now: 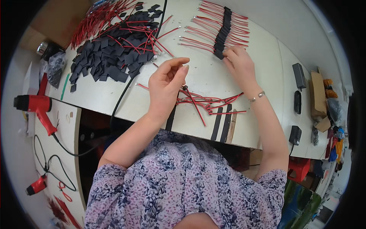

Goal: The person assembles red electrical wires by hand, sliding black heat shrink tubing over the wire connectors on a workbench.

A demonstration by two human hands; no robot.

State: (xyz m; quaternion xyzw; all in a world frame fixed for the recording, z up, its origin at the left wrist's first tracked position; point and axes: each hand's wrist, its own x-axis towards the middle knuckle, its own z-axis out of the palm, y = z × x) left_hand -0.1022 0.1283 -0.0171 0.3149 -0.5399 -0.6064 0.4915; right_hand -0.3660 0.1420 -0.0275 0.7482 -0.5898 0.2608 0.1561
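Note:
My right hand (241,64), a metal bracelet at its wrist, has its fingertips together on the near end of a row of red cables (198,46). Black wraps (221,37) cover the middles of these cables, which lie side by side. My left hand (166,81) is raised over the table, index finger and thumb apart, other fingers curled, with nothing visible in it. Just beneath it lies a loose bundle of red and black cables (198,100). At the far left is a heap of black rectangular pieces (101,57), with more red cables (95,21) over and behind it.
Black strips (216,124) and a wooden stick (231,128) lie at the table's front edge. A black cord (121,101) crosses the left side. Red-and-black heat guns (38,107) rest at left. Black power adapters (298,70) and a cardboard box (317,93) stand at right.

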